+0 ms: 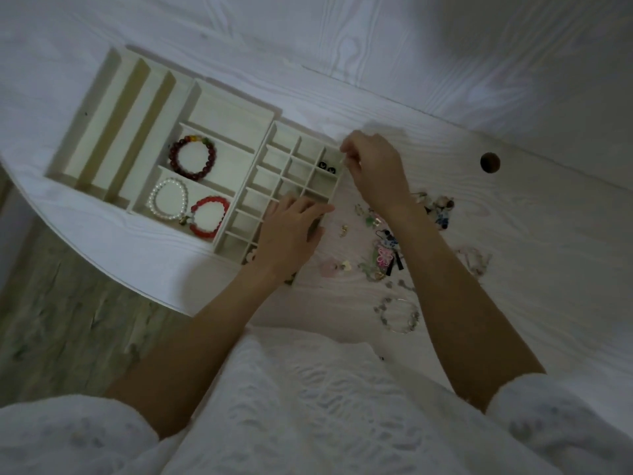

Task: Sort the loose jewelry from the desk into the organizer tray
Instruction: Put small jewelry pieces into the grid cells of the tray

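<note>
A cream organizer tray (236,108) lies on the white desk, with long slots at the left and a grid of small cells (298,166) at the right. A dark red bead bracelet (192,156), a pearl bracelet (168,199) and a bright red bracelet (209,217) lie in its middle compartments. Two small dark earrings (326,167) sit in a far grid cell. My right hand (375,169) hovers at the grid's far right corner and pinches a tiny pale piece (342,161). My left hand (291,231) rests with straight fingers on the grid's near right edge.
Loose jewelry (387,255) is scattered on the desk right of the tray: beaded bracelets (399,313), charms, a pink piece, small earrings. A round cable hole (489,162) is at the far right. The desk's curved edge (102,262) and floor lie to the left.
</note>
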Tool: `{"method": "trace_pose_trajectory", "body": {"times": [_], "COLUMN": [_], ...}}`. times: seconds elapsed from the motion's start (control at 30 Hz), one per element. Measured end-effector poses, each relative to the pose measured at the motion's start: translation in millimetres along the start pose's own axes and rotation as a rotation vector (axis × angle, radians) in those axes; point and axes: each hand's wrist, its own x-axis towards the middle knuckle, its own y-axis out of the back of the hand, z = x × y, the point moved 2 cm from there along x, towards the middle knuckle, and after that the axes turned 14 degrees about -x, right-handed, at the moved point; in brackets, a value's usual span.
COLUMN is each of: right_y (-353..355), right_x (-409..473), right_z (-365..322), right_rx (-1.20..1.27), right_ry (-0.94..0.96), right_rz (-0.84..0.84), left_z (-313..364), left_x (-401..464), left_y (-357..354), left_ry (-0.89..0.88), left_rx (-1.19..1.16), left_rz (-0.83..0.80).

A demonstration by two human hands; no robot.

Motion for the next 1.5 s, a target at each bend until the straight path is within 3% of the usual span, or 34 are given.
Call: {"method": "trace_pose_trajectory", "body": {"times": [0.27, 0.4, 0.5, 0.73, 0.97, 1.13, 1.5], "right_y": [-8, 1, 3, -11, -14, -12, -14], "right_x": [31, 23, 8, 5, 12, 1, 0], "right_z": [-9, 1, 4, -2, -3, -1, -4], "right_rx": [-0.278, -0.119, -0.168, -0.345, -0.554, -0.512, -0.513], "right_ry": [0.244, 0.142, 0.123, 0.131, 0.246, 0.275, 0.23], "right_rz": [-0.081, 0.094, 0.16, 0.019, 0.033, 0.085, -0.008], "left_z": [-2, -1, -1, -1, -3, -4, -2], "left_x": [0, -1, -2, -1, -1, 0, 0], "left_y": [-1, -1, -1, 0, 0, 0, 0], "left_ry": [0.01, 0.01, 0.01, 0.008, -0.007, -0.007, -0.014], "left_rx": [-0.041, -0.064, -0.069, -0.063, -0.07, -0.071, -0.085], "left_rz": [0.035, 0.037, 0.047, 0.038, 0.04, 0.031, 0.039]}}
